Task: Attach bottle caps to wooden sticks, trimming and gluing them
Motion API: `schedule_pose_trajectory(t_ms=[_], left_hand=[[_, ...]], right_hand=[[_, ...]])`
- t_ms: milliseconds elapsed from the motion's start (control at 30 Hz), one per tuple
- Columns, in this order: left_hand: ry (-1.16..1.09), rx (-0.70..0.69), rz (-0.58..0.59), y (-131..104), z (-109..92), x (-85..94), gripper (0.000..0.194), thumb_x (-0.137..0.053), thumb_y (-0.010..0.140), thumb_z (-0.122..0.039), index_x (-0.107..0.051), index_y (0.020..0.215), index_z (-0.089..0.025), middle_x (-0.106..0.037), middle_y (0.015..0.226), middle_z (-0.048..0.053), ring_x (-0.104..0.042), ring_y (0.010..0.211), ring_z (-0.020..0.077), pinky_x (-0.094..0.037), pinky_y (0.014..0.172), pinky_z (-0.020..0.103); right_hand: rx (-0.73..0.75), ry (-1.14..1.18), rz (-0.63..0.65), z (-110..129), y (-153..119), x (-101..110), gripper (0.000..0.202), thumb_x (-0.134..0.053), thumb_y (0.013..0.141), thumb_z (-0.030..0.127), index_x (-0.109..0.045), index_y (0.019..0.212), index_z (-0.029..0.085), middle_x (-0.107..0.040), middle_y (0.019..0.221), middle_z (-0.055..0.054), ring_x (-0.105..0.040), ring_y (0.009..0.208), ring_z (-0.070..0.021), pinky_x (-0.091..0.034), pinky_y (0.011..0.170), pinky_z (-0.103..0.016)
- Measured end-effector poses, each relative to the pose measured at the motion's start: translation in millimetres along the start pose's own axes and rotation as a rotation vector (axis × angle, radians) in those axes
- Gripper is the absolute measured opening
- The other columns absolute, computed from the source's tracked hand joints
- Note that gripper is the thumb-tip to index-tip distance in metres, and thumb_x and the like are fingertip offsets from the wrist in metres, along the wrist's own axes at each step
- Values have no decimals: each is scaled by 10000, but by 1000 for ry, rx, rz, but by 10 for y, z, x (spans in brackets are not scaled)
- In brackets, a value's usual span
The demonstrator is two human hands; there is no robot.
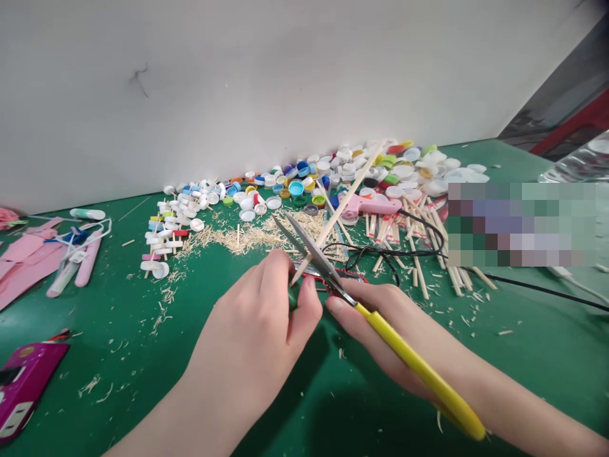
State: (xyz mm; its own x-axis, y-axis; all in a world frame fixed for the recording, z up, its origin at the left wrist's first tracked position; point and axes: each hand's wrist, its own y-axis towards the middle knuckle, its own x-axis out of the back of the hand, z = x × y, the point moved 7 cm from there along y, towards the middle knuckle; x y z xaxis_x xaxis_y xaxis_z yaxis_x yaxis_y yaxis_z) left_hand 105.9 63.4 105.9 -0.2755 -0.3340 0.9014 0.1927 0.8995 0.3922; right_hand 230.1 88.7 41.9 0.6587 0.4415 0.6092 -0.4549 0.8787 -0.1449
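My left hand [266, 317] is closed on the lower end of a long pale wooden stick [354, 185], which slants up to the right. My right hand [394, 330] is closed round scissors with yellow handles [409, 358]. The scissor blades [311, 247] are parted and point up to the left, crossing the stick near its lower end, just above my left fingertips. Whether they touch the stick I cannot tell. Behind my hands, on the green table [157, 393], lies a heap of wood shavings [238, 238].
Many bottle caps [295, 188] line the wall, with caps on sticks [164, 241] at left. A pink glue gun [371, 204], black cable [428, 251] and loose sticks [419, 266] lie right. A magenta box [31, 381] and pink pieces [28, 254] are far left.
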Motion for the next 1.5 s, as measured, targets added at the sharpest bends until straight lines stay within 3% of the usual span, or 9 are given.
schedule_pose_trajectory(t_ms=[333, 467, 567, 667, 767, 900, 1133, 1300, 1500], left_hand=[[99, -86, -79, -19, -72, 82, 118, -384, 924, -226, -472, 850, -200, -573, 774, 13, -554, 657, 125, -376, 555, 226], [142, 27, 88, -32, 84, 29, 212, -374, 921, -347, -460, 782, -211, -505, 559, -30, -456, 416, 108, -248, 415, 232], [193, 134, 336, -54, 259, -170, 269, -347, 915, -422, -472, 791, -219, -453, 465, -49, -406, 329, 122, -174, 368, 227], [236, 157, 536, -105, 369, -448, 241, -347, 920, -380, -499, 887, -196, -520, 511, -25, -499, 400, 159, -159, 370, 225], [279, 122, 589, -147, 420, -667, 247, -358, 921, -336, -524, 912, -154, -581, 605, 27, -577, 541, 186, -206, 405, 229], [280, 95, 442, -105, 457, -663, 320, -357, 925, -419, -516, 941, -142, -611, 758, 75, -589, 713, 228, -347, 482, 261], [-32, -29, -159, 4, 230, -50, 174, -423, 904, -223, -497, 1039, -143, -583, 930, 73, -535, 886, 172, -462, 793, 307], [-12, -133, -183, 31, -34, -61, 164, -435, 894, -274, -517, 956, -146, -610, 808, 52, -567, 750, 175, -465, 649, 293], [31, -70, -117, 91, 18, -195, 157, -343, 950, -215, -483, 881, -204, -615, 698, 0, -579, 598, 149, -400, 497, 247]], right_hand=[[9, 32, -35, 1, 17, 10, 475, -340, 872, 599, -452, 682, 178, -475, 596, 6, -326, 518, -81, -280, 449, -227], [-46, -45, -121, -73, 24, 81, 494, -346, 855, 635, -475, 705, 183, -497, 576, -1, -355, 503, -92, -283, 450, -235], [-80, -95, -130, -100, 31, 105, 521, -316, 854, 667, -487, 725, 192, -490, 558, 6, -356, 487, -95, -297, 453, -232], [-94, -119, -110, -102, 37, 96, 518, -310, 856, 668, -477, 718, 197, -516, 580, -1, -378, 493, -98, -301, 464, -233], [-114, -134, -95, -105, 37, 90, 514, -312, 854, 669, -458, 699, 201, -513, 577, -1, -380, 497, -101, -291, 468, -237], [-136, -131, -78, -110, 37, 96, 538, -285, 853, 685, -489, 724, 204, -531, 584, -10, -390, 502, -110, -299, 472, -242], [-139, -167, -84, -122, 22, 96, 544, -281, 850, 691, -500, 750, 203, -555, 610, -20, -417, 508, -118, -292, 479, -248], [-97, -173, -96, -98, 9, 82, 506, -337, 824, 694, -458, 733, 210, -543, 617, -8, -383, 502, -109, -294, 480, -241], [-66, -59, 32, -72, -4, 30, 491, -381, 811, 687, -464, 782, 203, -574, 684, -27, -469, 538, -118, -346, 491, -239]])
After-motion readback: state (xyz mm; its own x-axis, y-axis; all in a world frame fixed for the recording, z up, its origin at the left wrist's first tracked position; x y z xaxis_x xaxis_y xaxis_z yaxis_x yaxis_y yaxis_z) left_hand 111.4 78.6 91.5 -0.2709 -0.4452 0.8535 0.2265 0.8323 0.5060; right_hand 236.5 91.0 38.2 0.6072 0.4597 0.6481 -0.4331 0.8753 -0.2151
